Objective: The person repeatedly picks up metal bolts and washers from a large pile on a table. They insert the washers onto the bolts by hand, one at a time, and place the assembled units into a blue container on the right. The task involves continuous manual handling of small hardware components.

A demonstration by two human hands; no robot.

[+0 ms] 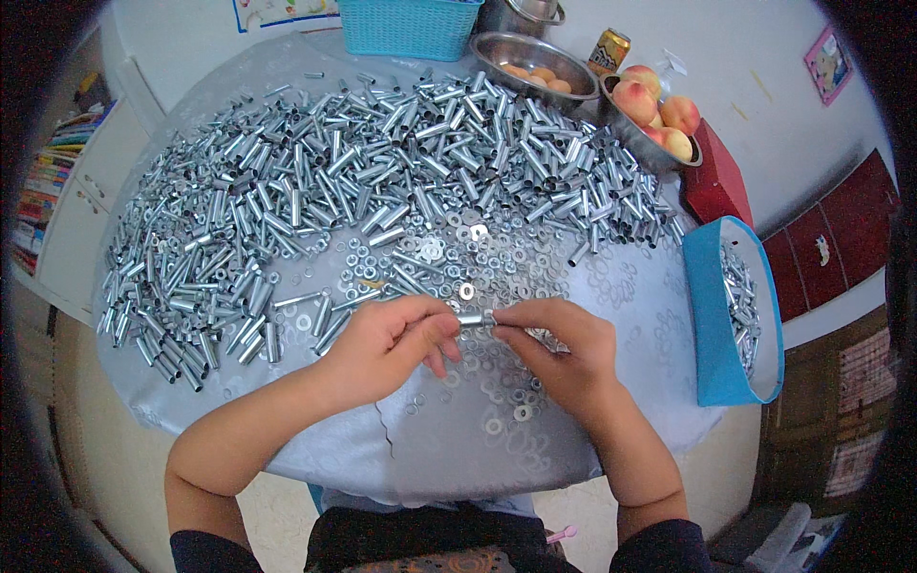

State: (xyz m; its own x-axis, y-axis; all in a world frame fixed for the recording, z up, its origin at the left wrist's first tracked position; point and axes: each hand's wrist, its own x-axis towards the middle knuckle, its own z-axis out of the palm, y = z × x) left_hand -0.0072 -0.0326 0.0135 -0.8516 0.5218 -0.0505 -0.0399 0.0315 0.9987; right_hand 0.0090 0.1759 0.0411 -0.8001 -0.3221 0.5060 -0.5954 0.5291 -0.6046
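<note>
Between my two hands, over the near middle of the table, lies a short silvery metal sleeve (472,321), held level. My left hand (399,346) has thumb and fingers closed round its left end. At its right end my right hand (562,336) pinches with thumb and forefinger, where a small nut or washer seems to sit; the fingertips partly hide it. Loose washers (522,413) and nuts are scattered under and beyond my hands. A great heap of metal sleeves (382,143) spreads across the far and left parts of the table.
At the right edge stands a blue fabric bin (705,315) with metal pieces inside. Far right are a bowl of peaches (634,99), a steel bowl (487,57) with eggs, a can (609,50) and a red box (718,181). A blue basket (409,29) stands at the back.
</note>
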